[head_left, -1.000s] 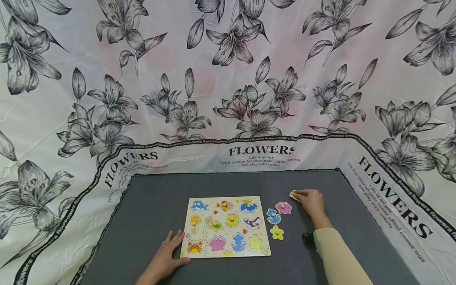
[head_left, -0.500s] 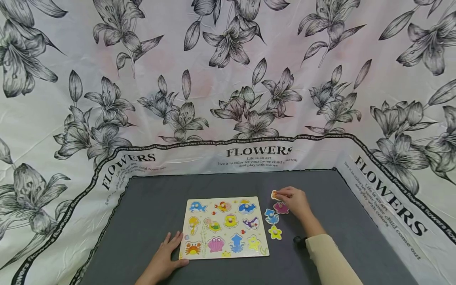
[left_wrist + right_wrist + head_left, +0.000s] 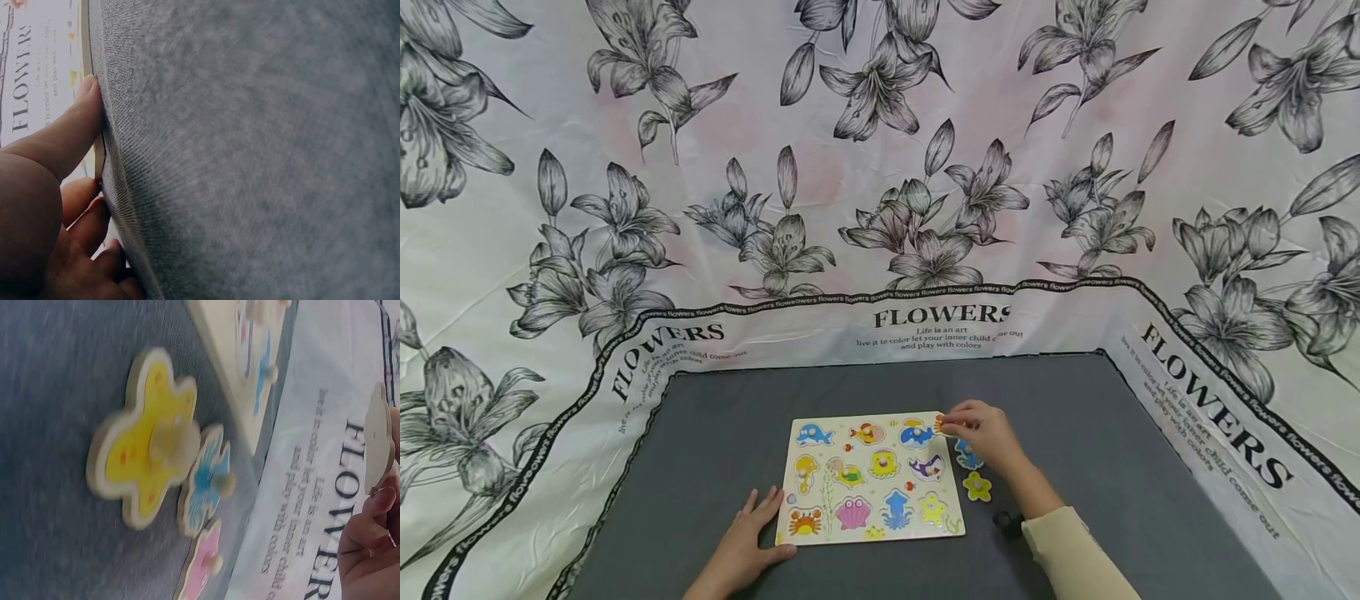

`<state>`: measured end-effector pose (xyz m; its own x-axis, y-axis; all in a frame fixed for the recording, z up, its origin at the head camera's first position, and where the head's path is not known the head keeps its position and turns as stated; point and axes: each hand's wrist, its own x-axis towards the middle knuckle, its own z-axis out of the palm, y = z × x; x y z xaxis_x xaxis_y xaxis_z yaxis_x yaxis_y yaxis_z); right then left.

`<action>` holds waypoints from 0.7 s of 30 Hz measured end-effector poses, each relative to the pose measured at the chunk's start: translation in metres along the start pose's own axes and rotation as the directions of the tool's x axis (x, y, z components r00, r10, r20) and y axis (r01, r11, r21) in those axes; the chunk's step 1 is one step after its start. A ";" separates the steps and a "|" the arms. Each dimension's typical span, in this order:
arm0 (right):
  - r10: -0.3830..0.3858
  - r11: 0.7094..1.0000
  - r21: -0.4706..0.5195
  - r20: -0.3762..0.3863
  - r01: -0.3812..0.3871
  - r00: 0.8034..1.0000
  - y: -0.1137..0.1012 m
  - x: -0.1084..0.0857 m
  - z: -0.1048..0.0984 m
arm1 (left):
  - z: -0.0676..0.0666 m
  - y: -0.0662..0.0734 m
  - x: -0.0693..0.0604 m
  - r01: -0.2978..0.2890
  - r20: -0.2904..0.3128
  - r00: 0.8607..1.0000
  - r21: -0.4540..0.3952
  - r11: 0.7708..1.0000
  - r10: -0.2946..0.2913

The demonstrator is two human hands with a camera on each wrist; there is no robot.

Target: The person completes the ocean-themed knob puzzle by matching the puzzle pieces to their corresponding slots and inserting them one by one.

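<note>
A flat puzzle board (image 3: 784, 533) with coloured sea-animal pictures lies on the grey cloth. My left hand (image 3: 743, 533) rests at its lower left corner, fingers spread along the left edge and thumb against the front edge. The thumb (image 3: 69, 128) also touches the board's rim in the left wrist view. Over the board's upper right corner, my right hand (image 3: 988, 433) pinches an orange puzzle piece (image 3: 938, 425); its pale underside shows in the right wrist view. Beside the board lie a yellow star piece (image 3: 147, 447), a blue piece (image 3: 205, 481) and a pink piece (image 3: 201, 565).
Several knobbed pieces sit in the board's upper two rows, such as the yellow octopus (image 3: 883, 463). The dark grey cloth (image 3: 722, 450) surrounds the board. White flower-printed fabric (image 3: 940, 329) hangs behind. A black object (image 3: 1007, 523) is at the right wrist.
My right hand has moved left with the orange piece, from beyond the loose pieces to the board's upper right corner. My left hand stays at the board's corner.
</note>
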<state>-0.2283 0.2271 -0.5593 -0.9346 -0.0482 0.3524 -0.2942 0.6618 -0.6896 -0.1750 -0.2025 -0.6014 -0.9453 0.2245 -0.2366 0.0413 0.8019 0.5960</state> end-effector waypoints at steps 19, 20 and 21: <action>-0.013 0.983 0.183 0.095 -0.004 0.995 -0.047 -0.010 0.035 | 0.001 -0.001 0.000 -0.018 -0.011 1.000 0.003 1.000 0.018; -0.031 0.982 0.187 0.092 0.013 0.995 -0.048 -0.010 0.037 | 0.001 -0.002 0.000 -0.017 -0.010 1.000 0.003 1.000 0.017; -0.052 0.981 0.192 0.090 0.034 0.995 -0.050 -0.010 0.038 | 0.001 -0.002 0.001 -0.016 -0.010 1.000 0.001 1.000 0.016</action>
<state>-0.2121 0.1661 -0.5526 -0.9323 -0.1495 0.3294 -0.3584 0.5042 -0.7857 -0.1753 -0.2030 -0.6033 -0.9477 0.2322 -0.2191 0.0571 0.7985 0.5992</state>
